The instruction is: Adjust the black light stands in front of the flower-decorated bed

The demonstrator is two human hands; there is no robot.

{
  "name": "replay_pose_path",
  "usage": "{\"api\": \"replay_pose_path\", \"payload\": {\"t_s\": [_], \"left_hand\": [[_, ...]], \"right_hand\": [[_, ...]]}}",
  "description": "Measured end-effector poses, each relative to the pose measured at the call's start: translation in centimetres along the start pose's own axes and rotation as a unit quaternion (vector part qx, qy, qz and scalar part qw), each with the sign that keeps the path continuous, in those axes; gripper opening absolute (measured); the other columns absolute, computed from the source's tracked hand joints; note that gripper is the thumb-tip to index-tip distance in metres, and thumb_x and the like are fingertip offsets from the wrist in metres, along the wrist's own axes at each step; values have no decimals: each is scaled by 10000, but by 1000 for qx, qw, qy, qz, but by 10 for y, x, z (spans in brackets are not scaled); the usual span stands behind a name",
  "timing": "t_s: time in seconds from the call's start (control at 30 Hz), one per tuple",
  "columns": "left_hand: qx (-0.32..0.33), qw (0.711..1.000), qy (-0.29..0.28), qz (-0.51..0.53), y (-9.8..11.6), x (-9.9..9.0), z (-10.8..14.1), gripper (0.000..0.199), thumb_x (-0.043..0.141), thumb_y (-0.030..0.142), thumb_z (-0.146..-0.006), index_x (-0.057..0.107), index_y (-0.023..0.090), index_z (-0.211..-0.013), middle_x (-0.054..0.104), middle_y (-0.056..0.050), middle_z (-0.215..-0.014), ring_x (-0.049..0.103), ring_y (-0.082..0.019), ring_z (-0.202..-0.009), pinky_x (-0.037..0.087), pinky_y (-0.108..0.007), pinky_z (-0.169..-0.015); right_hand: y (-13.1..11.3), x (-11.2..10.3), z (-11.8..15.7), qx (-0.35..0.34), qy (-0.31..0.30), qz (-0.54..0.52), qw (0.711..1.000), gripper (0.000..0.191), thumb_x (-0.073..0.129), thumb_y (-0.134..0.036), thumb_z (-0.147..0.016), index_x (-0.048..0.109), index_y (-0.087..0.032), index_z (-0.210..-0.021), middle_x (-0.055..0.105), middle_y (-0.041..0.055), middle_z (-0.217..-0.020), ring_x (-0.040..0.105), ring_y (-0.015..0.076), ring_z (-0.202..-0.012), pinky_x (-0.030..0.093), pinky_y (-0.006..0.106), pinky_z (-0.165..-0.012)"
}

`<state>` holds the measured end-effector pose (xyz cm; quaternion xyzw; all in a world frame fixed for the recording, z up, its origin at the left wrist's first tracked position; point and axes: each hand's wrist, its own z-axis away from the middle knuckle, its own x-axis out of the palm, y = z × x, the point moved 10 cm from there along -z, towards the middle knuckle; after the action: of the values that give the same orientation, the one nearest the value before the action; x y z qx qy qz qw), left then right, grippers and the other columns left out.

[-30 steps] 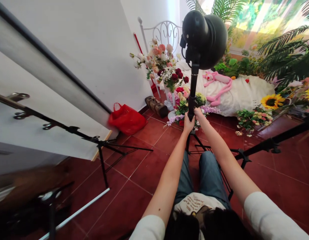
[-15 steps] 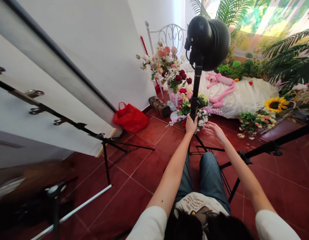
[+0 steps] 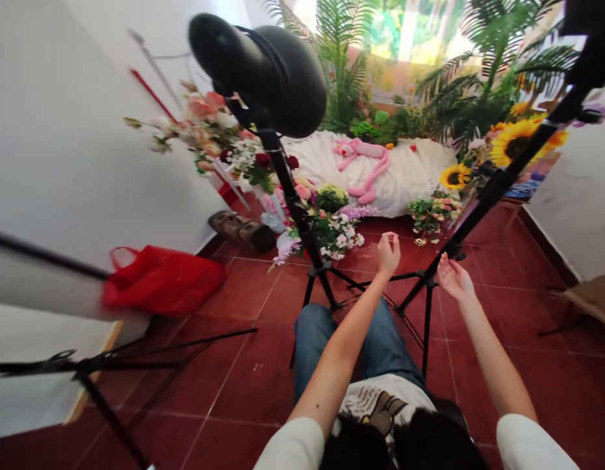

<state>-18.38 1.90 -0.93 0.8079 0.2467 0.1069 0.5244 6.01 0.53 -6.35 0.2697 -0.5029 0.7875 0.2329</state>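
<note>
My left hand is raised between two black stands, with its fingers curled and apart and nothing seen in them. To its left rises the stand with a black lamp head, its pole no longer touched by me. My right hand is half open, palm up, beside the lower pole of the right stand; its fingertips are near a clamp knob, and contact cannot be told. White and pink flowers lie behind the left pole.
A red bag lies on the tiled floor at left, near a backdrop stand's legs. A white-covered bed holds a pink plush toy. Sunflowers and a wooden stool are at right.
My view has turned right. My left hand has let go of the lamp stand's pole and moved right. My right hand has moved to the right stand.
</note>
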Motion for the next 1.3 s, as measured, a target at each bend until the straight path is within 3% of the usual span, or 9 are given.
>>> {"api": "replay_pose_path", "payload": {"t_s": [0.17,0.37,0.6,0.8,0.9,0.97,1.07,1.2,1.3], "left_hand": [[3,965,-216,149,56,126,1,384,453,521,-954,564,186,-1105,676,-98,-1123,657,-149,-1016,508,-313,-946],[-71,917,-330,215,76,204,5,634,358,710,-901,656,154,-964,683,-35,-777,604,-113,-703,496,-252,-718],[-145,906,-302,258,68,207,8,668,434,783,-812,603,150,-680,578,6,-595,534,-74,-548,450,-221,-593],[-169,894,-305,282,70,207,10,652,476,767,-803,608,140,-682,581,-1,-598,533,-71,-546,460,-215,-571],[-169,891,-305,290,70,207,9,653,483,773,-791,594,142,-665,572,2,-591,524,-69,-536,451,-215,-561],[-165,893,-307,285,72,206,8,652,485,771,-792,591,142,-658,572,0,-591,524,-70,-544,451,-216,-576],[-165,897,-313,267,74,204,9,662,468,773,-799,600,140,-657,577,-6,-600,519,-75,-556,442,-220,-586],[-166,897,-319,258,75,202,11,675,453,790,-790,606,144,-672,570,-5,-609,506,-80,-557,427,-226,-579],[-167,892,-324,265,75,203,12,668,463,796,-778,598,150,-673,561,-2,-612,501,-81,-553,422,-228,-572]], "right_hand": [[-8,5,16,0,-33,-125,992,388,304,-105,-955,659,-222,-1057,763,-22,-875,722,44,-795,587,164,-757],[-7,30,16,-6,-112,-224,968,294,370,-244,-992,660,-214,-951,727,-14,-806,679,68,-708,573,154,-639],[-24,46,8,-53,-176,-168,969,240,535,-298,-959,623,-226,-748,677,-64,-678,599,42,-579,509,106,-564],[-30,73,27,34,-349,-327,877,301,463,-174,-1002,584,-184,-727,673,-53,-649,603,24,-533,508,85,-537],[-36,64,21,-37,-275,-162,947,370,449,-195,-1022,542,-190,-664,604,-77,-535,538,13,-437,456,50,-455],[-49,49,15,-132,-148,134,971,483,354,-283,-1055,494,-205,-600,514,-88,-434,464,24,-362,422,60,-389],[-76,37,20,-220,29,505,834,531,315,-403,-1038,503,-218,-577,505,-66,-401,482,61,-359,460,132,-383],[-102,36,45,-303,144,645,687,175,620,-263,-901,591,-207,-737,690,58,-714,678,182,-702,529,235,-588],[-108,42,67,-372,185,708,571,125,504,-182,-904,627,-203,-899,679,106,-968,653,224,-896,500,274,-685]]}}
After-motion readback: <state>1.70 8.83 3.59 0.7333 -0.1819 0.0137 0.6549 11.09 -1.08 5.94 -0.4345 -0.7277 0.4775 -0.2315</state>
